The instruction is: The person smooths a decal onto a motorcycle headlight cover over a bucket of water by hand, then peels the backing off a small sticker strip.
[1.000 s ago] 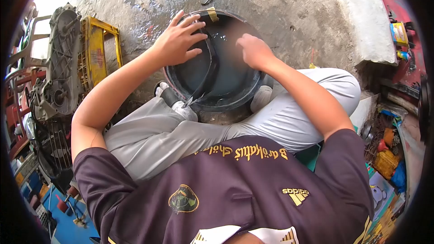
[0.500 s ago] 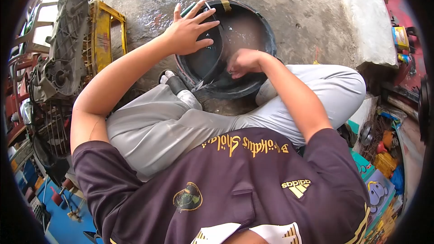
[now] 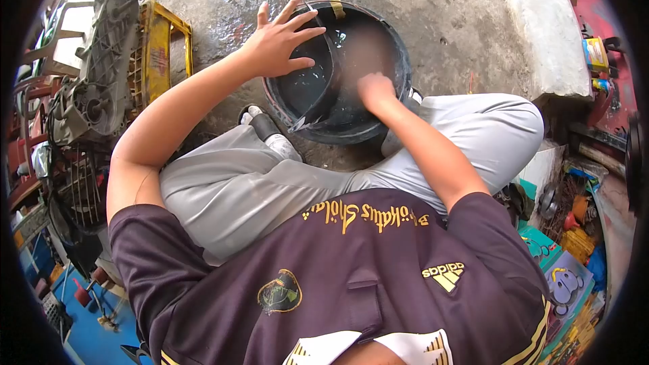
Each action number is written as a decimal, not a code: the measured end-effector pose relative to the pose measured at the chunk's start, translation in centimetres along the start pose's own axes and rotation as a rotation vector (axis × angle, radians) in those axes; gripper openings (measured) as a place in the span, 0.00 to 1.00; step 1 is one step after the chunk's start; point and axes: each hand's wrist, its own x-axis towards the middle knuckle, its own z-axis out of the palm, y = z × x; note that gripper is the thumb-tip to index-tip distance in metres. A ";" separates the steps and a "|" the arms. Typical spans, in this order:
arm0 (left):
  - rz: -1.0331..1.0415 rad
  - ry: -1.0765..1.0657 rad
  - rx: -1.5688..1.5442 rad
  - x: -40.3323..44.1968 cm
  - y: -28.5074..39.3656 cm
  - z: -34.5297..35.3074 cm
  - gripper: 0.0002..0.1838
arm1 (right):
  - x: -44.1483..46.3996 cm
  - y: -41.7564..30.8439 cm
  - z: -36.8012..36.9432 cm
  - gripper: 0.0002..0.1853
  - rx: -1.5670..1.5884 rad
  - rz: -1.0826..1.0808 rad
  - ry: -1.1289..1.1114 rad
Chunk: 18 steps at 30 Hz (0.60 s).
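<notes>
A dark shirt [image 3: 318, 250] with gold lettering is worn nearest the camera, and below it grey trousers [image 3: 250, 192] are seen on folded, spread legs. At the lower right, a jumble of small goods [image 3: 574, 240] is piled beside the person. The foot [image 3: 262, 124] on the left is covered partly by a dark strap, with the toes left showing. Between the legs, on the floor [image 3: 449, 17], a round black tub [image 3: 348, 136] is set, with dark water [image 3: 301, 83] held in it. The right hand [image 3: 376, 89] is held over the right part of the tub, its fingers curled inward; whether anything is gripped by it cannot be told, as the fingertips are hidden. The tub is crossed by a dark rubber strip [image 3: 330, 86], which is curved from the far rim to the near left rim. The left hand [image 3: 276, 44] is held over the left rim with its fingers spread wide and closed on nothing; its fingertips are placed close to the strip's far end, though contact cannot be made out. A piece of tan tape [image 3: 337, 8] is stuck on the far rim. To the left, a yellow crate [image 3: 157, 44] is stood beside a grey metal casing [image 3: 108, 47], and to the right the floor is bordered by a pale concrete ledge [image 3: 551, 47]
</notes>
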 end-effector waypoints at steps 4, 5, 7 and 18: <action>0.012 -0.001 0.020 0.1 -0.1 -0.1 0.39 | 1.2 0.0 2.5 0.13 0.295 -0.071 -0.186; 0.012 -0.009 0.023 0.1 -0.2 0.0 0.38 | 0.8 0.0 1.5 0.14 0.514 -0.150 -0.339; 0.017 -0.017 0.022 0.3 -0.3 0.3 0.38 | 0.4 1.7 -0.8 0.20 1.294 -0.056 -0.584; -0.032 -0.016 0.033 0.4 -1.1 0.1 0.39 | 3.3 1.8 2.2 0.13 0.297 0.160 0.109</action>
